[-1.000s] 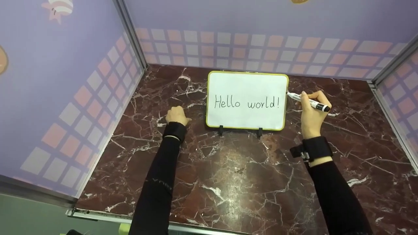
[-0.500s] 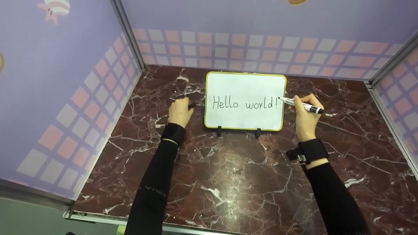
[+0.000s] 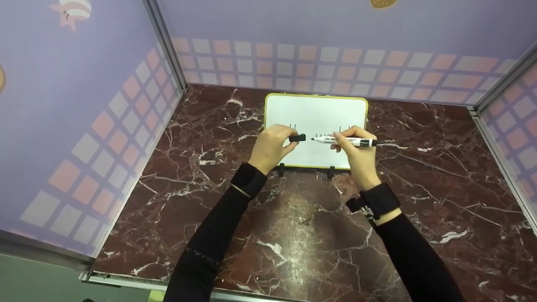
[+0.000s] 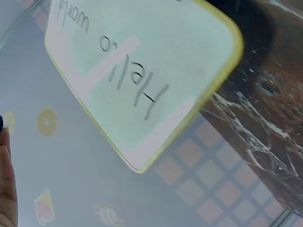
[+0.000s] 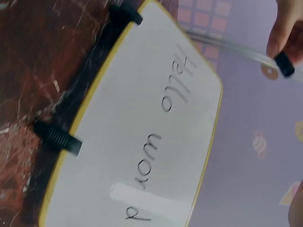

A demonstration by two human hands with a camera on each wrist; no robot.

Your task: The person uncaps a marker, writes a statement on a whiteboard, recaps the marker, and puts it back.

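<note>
In the head view my left hand (image 3: 272,147) pinches a black marker cap (image 3: 298,137) between thumb and fingers. My right hand (image 3: 360,155) holds a white marker (image 3: 342,141) with a black end, its bare tip pointing left at the cap across a small gap. Both hands are in front of a yellow-edged whiteboard (image 3: 310,157) and cover most of its handwriting. In the right wrist view the cap (image 5: 284,64) shows in the left fingers (image 5: 282,33), and the board reads "Hello world" in black. Only a sliver of fingers (image 4: 6,184) shows in the left wrist view.
The whiteboard stands on two black feet (image 3: 281,169) on a dark red marbled table (image 3: 268,235). Purple panels with pink and white squares (image 3: 327,63) enclose the back and sides. Metal strips run along the panel corners and the table's front edge (image 3: 126,280).
My left hand has moved right from beside the board, bringing the black cap into view. My right hand has moved left with the marker, turning it nearly level. The hands now almost meet.
</note>
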